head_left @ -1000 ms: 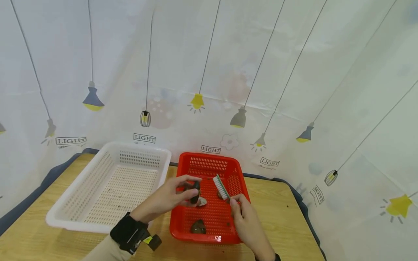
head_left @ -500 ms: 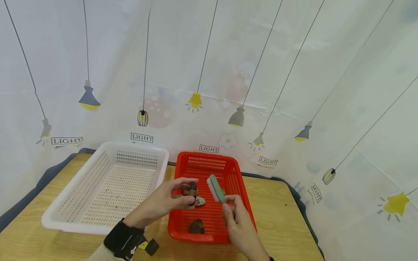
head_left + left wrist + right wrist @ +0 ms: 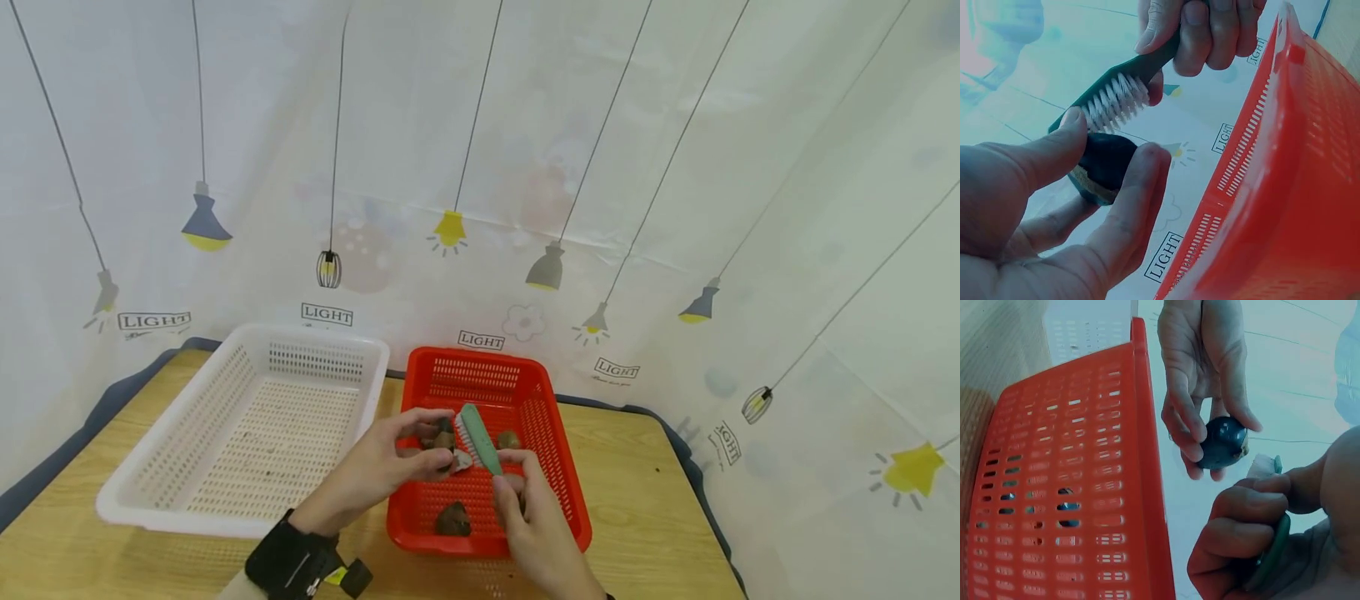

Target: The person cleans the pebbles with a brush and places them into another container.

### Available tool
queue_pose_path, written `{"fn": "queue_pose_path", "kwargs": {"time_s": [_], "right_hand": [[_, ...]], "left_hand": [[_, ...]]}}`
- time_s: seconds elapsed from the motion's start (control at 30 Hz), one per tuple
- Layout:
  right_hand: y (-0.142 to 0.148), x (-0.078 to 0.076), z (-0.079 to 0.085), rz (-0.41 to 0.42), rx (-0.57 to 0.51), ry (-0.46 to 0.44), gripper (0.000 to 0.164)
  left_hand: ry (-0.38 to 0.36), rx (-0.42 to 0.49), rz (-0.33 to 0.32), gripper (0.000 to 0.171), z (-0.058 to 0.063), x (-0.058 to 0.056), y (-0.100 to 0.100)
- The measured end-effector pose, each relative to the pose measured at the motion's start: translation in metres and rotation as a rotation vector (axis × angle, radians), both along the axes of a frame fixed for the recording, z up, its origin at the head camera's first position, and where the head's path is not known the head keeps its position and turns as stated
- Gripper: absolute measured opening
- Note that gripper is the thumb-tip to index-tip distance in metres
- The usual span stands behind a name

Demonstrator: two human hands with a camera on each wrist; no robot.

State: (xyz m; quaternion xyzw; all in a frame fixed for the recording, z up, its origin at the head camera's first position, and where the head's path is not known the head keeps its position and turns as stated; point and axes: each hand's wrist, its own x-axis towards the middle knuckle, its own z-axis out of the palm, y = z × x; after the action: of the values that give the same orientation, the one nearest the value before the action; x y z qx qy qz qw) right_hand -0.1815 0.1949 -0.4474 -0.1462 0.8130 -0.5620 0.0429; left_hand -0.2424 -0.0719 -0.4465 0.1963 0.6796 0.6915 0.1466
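My left hand (image 3: 375, 462) pinches a dark, glossy, rounded stone (image 3: 1109, 164) with a tan patch between thumb and fingertips. It is over the left part of the red basket (image 3: 450, 547). A green-handled brush (image 3: 482, 442) with white bristles is gripped by my right hand (image 3: 538, 521). In the left wrist view, the bristles lie right at the stone's upper edge, close to the left thumb. From the right wrist, the stone shows its smooth dark side, and much of the brush is hidden by the right fingers. A brown stone (image 3: 453, 519) and a whitish stone (image 3: 462, 460) lie in the basket.
To the left of the red basket stands a larger white perforated basket (image 3: 187, 522) with small dark specks on its floor. Another brown stone (image 3: 508, 440) sits toward the red basket's right side. Both baskets rest on a wooden table (image 3: 637, 492) against a lamp-print curtain (image 3: 660, 108).
The brush has turned so its green back faces the head camera, and my right hand has carried it left to the stone. The left hand has turned the stone, still held.
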Motion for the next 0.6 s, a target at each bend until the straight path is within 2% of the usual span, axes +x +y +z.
{"fn": "queue_pose_path", "kwargs": {"time_s": [0.3,0.6], "right_hand": [[-0.011,0.005,-0.002,0.102,-0.049,0.002,0.042],[-0.017,0.007,-0.004,0.062,-0.091,-0.014,0.041]], "left_hand": [[-0.006,0.048,0.027,0.061,0.0,0.004,0.006],[-0.025,0.081,0.006,0.065,0.0,0.006,0.006]]}}
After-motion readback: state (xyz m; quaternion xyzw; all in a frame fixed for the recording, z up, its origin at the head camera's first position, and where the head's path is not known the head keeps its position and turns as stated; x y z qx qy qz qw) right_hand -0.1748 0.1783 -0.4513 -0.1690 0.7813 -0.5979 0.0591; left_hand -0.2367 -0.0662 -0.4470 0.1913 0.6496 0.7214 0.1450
